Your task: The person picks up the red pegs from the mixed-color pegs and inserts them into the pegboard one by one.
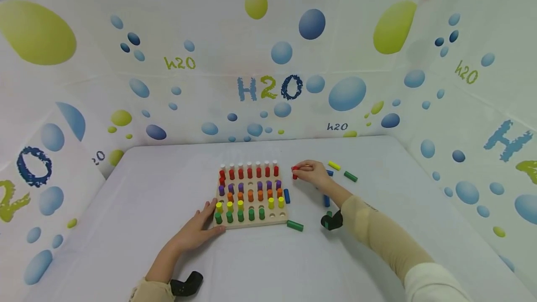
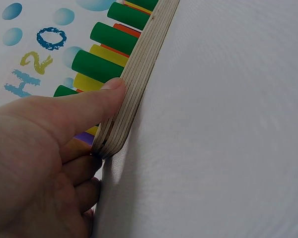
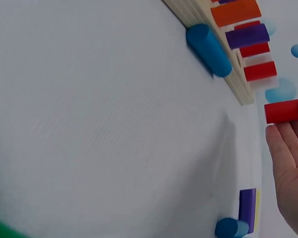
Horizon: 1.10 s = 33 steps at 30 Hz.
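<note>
A wooden pegboard (image 1: 256, 223) carries rows of white, red, purple, orange, yellow and green pegs, with some holes bare. At its front left corner my left hand (image 1: 195, 231) holds the board. In the left wrist view the thumb (image 2: 92, 106) presses the front edge beside the green pegs (image 2: 97, 66), while the other fingers bend along the left side, partly hidden. Off the board's far right corner, my right hand (image 1: 315, 175) pinches a red peg (image 3: 282, 112) between thumb and fingers, apart from the board. A blue peg (image 1: 287, 196) lies against the board's right edge.
Loose pegs lie to the right on the white tabletop (image 1: 138, 209): a green peg (image 1: 295, 226) by the front right corner, a yellow peg (image 1: 334, 166), another green peg (image 1: 350, 176) and a blue peg (image 1: 326, 201). A purple peg (image 3: 247, 210) shows in the right wrist view.
</note>
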Each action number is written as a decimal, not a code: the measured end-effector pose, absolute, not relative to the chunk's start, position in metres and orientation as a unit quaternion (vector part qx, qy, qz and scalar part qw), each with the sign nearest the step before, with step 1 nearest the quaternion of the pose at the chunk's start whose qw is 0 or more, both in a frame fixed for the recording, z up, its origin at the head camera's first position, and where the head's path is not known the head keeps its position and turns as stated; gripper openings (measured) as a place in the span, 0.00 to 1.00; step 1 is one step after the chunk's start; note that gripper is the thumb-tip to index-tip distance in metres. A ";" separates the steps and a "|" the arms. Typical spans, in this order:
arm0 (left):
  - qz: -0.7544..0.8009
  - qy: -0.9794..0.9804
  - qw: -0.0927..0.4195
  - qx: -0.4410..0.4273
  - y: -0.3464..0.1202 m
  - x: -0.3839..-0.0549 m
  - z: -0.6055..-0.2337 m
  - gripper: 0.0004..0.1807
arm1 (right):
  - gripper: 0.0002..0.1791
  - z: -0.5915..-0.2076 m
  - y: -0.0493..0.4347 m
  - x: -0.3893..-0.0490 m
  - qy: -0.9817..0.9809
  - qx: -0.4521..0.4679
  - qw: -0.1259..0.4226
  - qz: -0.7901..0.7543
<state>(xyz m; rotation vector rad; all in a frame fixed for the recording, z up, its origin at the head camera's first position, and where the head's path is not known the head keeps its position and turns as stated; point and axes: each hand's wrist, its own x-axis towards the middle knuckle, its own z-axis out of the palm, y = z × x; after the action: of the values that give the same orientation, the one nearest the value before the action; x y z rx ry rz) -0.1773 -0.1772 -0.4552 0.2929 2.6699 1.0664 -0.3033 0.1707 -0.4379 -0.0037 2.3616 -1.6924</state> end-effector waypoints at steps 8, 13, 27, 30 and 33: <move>0.365 0.918 0.121 0.101 -0.177 -0.176 -0.455 0.49 | 0.17 -0.427 0.153 -0.300 0.786 -0.022 0.129 -0.604; 0.365 0.918 0.121 0.100 -0.177 -0.177 -0.456 0.49 | 0.17 -0.422 0.140 -0.300 0.782 -0.026 0.131 -0.609; 0.365 0.917 0.121 0.101 -0.178 -0.177 -0.455 0.49 | 0.14 -0.415 0.099 -0.300 0.769 -0.069 0.141 -0.620; 0.367 0.916 0.121 0.107 -0.178 -0.177 -0.456 0.49 | 0.14 -0.413 0.090 -0.299 0.769 -0.075 0.143 -0.618; 0.366 0.916 0.121 0.112 -0.178 -0.177 -0.457 0.48 | 0.13 -0.412 0.081 -0.298 0.768 -0.083 0.146 -0.619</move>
<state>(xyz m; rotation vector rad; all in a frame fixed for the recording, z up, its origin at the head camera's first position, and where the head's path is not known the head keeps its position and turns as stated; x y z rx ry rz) -0.1772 -0.1784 -0.4569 0.3280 2.6746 1.0675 -0.2977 0.0807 -0.4115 -0.2389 2.2108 -1.7816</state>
